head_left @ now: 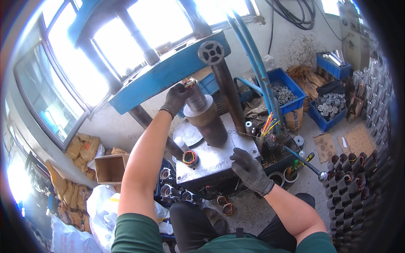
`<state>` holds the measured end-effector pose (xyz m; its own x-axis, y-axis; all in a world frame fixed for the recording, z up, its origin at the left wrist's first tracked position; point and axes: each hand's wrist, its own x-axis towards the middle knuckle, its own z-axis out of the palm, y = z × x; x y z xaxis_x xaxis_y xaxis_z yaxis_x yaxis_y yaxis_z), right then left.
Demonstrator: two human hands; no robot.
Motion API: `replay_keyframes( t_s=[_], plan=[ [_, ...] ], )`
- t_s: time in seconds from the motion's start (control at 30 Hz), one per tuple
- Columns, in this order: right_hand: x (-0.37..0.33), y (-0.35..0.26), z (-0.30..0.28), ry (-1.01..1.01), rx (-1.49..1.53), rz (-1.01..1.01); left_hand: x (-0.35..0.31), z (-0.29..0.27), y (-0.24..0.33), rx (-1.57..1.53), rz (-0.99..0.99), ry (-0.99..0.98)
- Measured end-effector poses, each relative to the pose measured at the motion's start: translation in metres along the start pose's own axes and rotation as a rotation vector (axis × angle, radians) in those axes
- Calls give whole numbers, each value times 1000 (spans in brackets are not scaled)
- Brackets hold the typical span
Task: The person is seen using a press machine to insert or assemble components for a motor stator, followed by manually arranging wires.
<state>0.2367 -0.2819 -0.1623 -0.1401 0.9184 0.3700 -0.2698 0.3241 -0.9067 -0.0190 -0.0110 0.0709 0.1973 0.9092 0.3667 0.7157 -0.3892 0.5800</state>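
My left hand (176, 99), in a dark grey work glove, is closed at the upper edge of a ribbed metal motor stator (196, 99) with coloured wires at its top. The stator stands upright on a thick metal post (207, 123) that rises from the press table (225, 158). My right hand (252, 172), gloved too, hovers by the table's front right edge with its fingers slightly bent and nothing visible in it. A wire-wound coil ring (190, 158) lies at the table's left corner, beside a small pale cylinder (180, 143).
The press's blue crossbeam (168, 74) spans above the post. At right, a lever with a round knob (322, 176) juts out near stacked dark cylindrical housings (344, 202). Blue bins (291, 87) of metal parts stand behind. Several stators (167, 190) sit low at left.
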Motion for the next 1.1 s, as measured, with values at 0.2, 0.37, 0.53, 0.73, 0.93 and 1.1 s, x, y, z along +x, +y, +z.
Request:
replay_keyframes(
  t_s=[0.2, 0.37, 0.53, 0.73, 0.93, 1.1],
  plan=[
    [-3, -32, -2, -1, -224, -243, -6, 2, -7, 82, 92, 51],
    [-18, -93, -22, 29, -752, -520, -62, -1, -38, -163, 47, 149],
    [-63, -140, -42, 206, -890, -520, -212, 1, -104, -321, 13, 157],
    [-118, -173, -118, 421, -1221, -633, -437, 15, -196, -353, -329, 231],
    [-141, -143, -156, 472, -1528, -513, -620, 95, -267, -274, -704, 315],
    [-125, -111, -157, 796, -1199, -366, -712, 156, -268, 337, -939, -342]
  ],
)
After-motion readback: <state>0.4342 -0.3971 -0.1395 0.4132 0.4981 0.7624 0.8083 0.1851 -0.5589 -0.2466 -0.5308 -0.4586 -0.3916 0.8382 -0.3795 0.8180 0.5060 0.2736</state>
